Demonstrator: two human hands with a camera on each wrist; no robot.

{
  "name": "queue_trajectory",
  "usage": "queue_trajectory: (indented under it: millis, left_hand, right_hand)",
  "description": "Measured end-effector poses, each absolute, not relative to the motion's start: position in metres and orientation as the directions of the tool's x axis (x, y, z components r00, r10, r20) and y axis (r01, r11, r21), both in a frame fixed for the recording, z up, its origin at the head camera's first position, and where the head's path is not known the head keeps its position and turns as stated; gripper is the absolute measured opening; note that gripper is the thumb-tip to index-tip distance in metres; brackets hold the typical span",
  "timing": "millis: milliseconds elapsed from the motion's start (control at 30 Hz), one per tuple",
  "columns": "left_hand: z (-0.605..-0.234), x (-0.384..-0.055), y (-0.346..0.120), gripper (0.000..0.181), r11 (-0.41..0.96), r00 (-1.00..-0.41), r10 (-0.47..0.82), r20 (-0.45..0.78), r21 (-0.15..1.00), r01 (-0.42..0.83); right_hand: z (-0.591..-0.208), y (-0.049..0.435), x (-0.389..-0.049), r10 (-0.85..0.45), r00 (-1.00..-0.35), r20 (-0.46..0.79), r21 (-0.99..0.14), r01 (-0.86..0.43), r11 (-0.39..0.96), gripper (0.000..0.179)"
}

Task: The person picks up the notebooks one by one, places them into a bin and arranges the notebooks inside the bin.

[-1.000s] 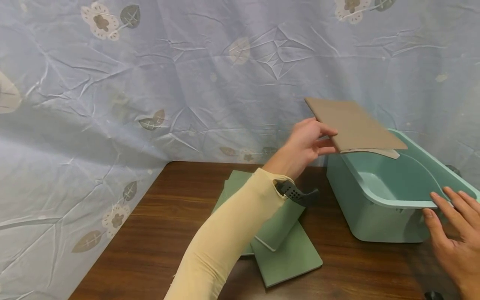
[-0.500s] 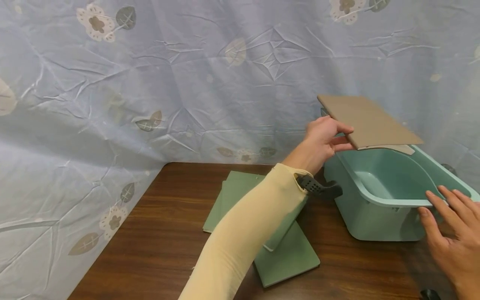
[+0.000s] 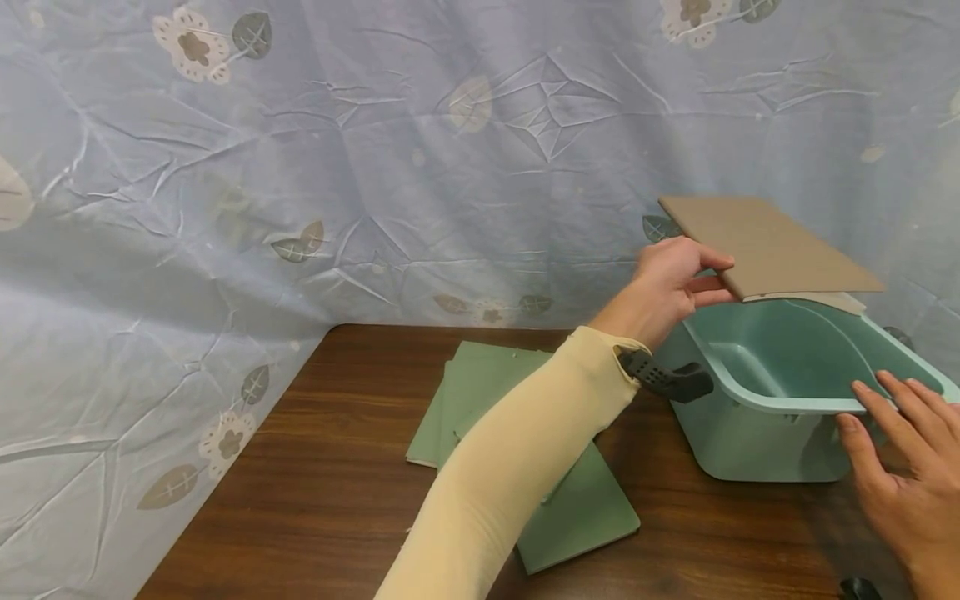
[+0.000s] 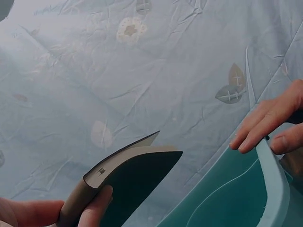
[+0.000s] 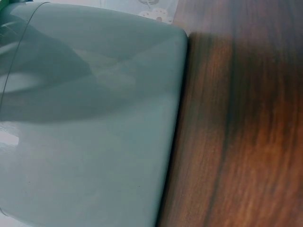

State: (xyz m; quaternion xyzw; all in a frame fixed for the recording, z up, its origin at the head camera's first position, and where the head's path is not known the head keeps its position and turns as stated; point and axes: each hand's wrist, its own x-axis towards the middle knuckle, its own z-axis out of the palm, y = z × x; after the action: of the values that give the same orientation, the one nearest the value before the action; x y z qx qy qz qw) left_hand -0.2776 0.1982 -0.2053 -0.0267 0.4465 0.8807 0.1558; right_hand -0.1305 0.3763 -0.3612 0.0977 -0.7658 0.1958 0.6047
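Observation:
A brown-covered notebook [image 3: 772,246] is held by its spine edge in my left hand [image 3: 675,271], thumb on top and fingers beneath. It hangs nearly level above the far-left part of the green plastic bin [image 3: 757,446]. From the left wrist view, the notebook [image 4: 137,170] shows pale pages bowed between its covers; its underside is dark. My right hand [image 3: 915,475] rests with fairly straight fingers over the near rim, its thumb on the outer side. In the right wrist view only the bin's wall [image 5: 94,142] shows, without the hand.
Several green notebooks [image 3: 577,508] lie overlapping on the brown wooden table [image 3: 322,475], partly hidden under my left sleeve [image 3: 502,467]. Behind the table hangs a pale floral curtain [image 3: 420,167]. A small black object [image 3: 858,588] sits at the bottom edge near my right hand.
My left hand has carried the brown notebook rightward, further over the bin. The right hand stays at the rim. The view has shifted slightly.

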Motion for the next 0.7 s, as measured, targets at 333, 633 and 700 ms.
queue_trajectory:
  millis: [333,633,700]
  left_hand:
    - [-0.211,-0.272,0.207,0.033,-0.547,-0.957,0.213,-0.195,0.788,-0.283]
    - [-0.210,-0.269,0.210,0.036,-0.556,-0.963,0.184,-0.194,0.788,-0.265]
    - [-0.210,-0.268,0.211,0.036,-0.561,-0.963,0.185,-0.195,0.784,-0.266]
  right_hand:
    - [-0.367,0.385,-0.133,0.083,-0.248,0.965,-0.178,-0.389,0.904,0.054]
    - [-0.369,0.387,-0.135,0.070,-0.250,0.966,-0.166,-0.387,0.907,0.053]
    - [-0.368,0.386,-0.132,0.076,-0.272,0.959,-0.176,-0.365,0.914,0.055]
